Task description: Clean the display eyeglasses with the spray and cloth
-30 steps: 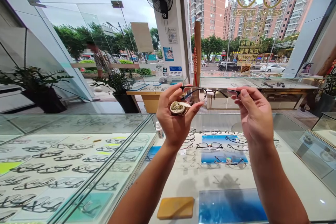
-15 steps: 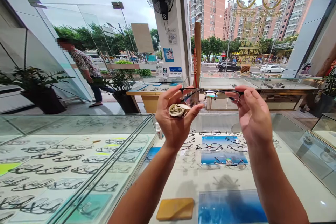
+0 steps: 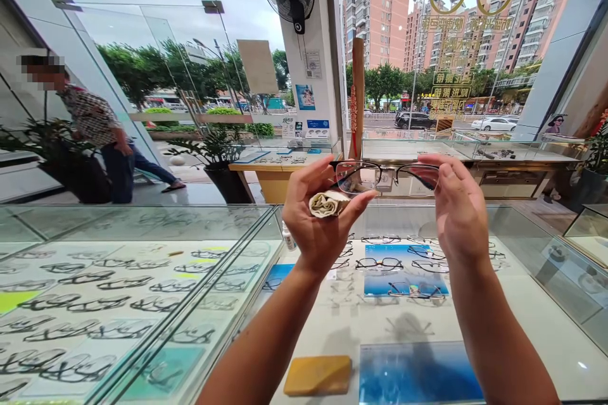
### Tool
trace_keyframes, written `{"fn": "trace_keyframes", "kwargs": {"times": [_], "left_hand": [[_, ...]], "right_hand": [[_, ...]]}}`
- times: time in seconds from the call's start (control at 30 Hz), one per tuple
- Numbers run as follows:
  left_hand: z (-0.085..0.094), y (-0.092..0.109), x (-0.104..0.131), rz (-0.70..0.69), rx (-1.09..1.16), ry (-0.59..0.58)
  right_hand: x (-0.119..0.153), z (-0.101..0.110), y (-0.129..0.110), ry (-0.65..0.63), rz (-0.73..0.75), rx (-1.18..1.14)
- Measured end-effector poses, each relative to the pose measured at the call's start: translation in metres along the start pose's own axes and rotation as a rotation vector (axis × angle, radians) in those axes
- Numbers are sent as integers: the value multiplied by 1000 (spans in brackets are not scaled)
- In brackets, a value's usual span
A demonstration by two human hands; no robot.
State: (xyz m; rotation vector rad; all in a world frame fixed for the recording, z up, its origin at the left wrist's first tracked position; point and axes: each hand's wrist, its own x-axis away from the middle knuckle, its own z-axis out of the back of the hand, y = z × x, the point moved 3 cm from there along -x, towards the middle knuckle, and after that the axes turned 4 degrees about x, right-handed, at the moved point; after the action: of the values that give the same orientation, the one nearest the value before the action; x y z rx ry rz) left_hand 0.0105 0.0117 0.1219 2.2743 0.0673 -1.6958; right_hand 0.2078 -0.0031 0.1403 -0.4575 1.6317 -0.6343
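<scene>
A pair of black half-rim eyeglasses [image 3: 388, 168] is held up above the glass display case, lenses side by side. My left hand [image 3: 319, 218] pinches one side of the frame between thumb and fingers, and a rolled cream cloth [image 3: 325, 203] is tucked in its palm. My right hand [image 3: 460, 209] grips the other side of the frame near the hinge, fingers closed. Behind and below the hands, rows of eyeglasses [image 3: 379, 263] lie in the case on blue and white sheets.
A yellow-brown case [image 3: 318, 375] lies at the near edge beside a blue sheet [image 3: 418, 373]. A small white bottle [image 3: 288, 236] stands left of my left wrist. Another display case [image 3: 95, 304] is at the left. A person [image 3: 102, 126] walks by potted plants.
The eyeglasses have shifted slightly right and turned a little in my hands. The cloth roll shows more of its end. The person has walked further left and inside.
</scene>
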Motion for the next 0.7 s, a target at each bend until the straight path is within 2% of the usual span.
{"fn": "trace_keyframes", "kwargs": {"times": [0.13,0.37,0.7], "left_hand": [[-3,4,0,-31,34,22],[-5,13,1,-9,17,38],[-3,16,3,69,-35,48]], "right_hand": [[1,-5,-2,-4,-101,-141],[-1,-6,7,-33,-289,-368],[-3,-6,12,-88,-380,-389]]}}
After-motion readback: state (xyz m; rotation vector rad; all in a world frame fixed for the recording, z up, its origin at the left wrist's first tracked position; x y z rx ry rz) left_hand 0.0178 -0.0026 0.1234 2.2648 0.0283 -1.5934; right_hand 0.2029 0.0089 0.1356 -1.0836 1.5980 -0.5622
